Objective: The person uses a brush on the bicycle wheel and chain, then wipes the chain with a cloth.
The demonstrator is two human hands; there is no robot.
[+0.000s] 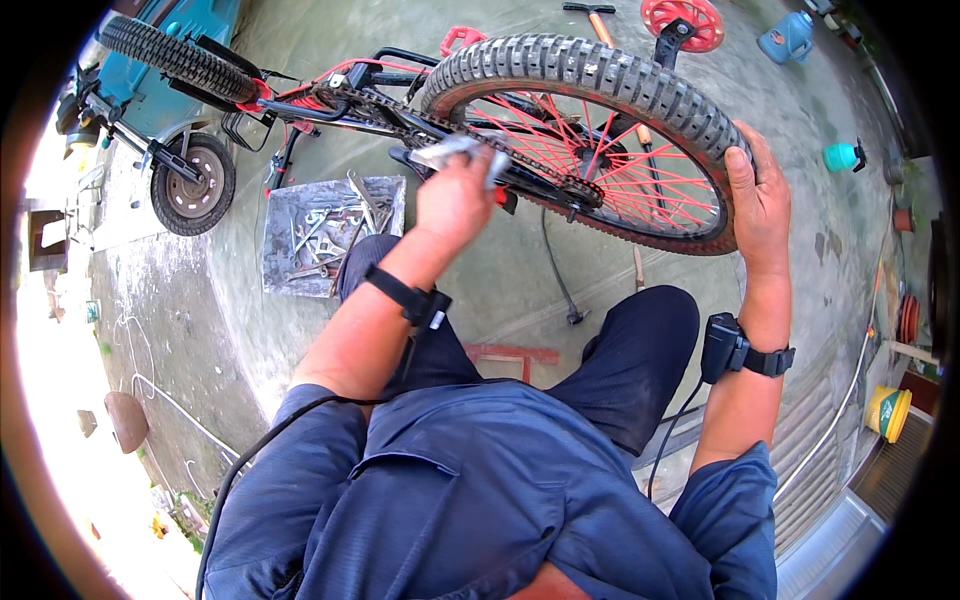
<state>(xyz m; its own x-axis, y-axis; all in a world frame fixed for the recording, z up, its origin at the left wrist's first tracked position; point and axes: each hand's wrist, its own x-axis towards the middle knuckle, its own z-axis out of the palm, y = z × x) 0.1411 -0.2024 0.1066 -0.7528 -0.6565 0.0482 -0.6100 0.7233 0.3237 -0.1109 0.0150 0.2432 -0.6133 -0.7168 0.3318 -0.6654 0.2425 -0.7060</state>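
Observation:
A bicycle with black frame parts and red spokes lies across the upper middle, its knobbly rear tyre (585, 64) nearest me. My left hand (457, 187) holds a crumpled whitish cloth (461, 152) against the bicycle chain (517, 155), partly covering it. At the wheel's right edge, my right hand (761, 195) grips the tyre, thumb on the near side and fingers behind. The rear sprocket (583, 193) shows at the wheel's hub. The front wheel (176, 60) is at the upper left.
A tray (274, 225) of wrenches stands by my left knee. Around the floor are a black hose or cable (555, 262), a brush (639, 270), a red stool (517, 354), a hand pump (600, 28), a blue jug (787, 37) and a green spray bottle (840, 157). A vehicle wheel (196, 184) stands left.

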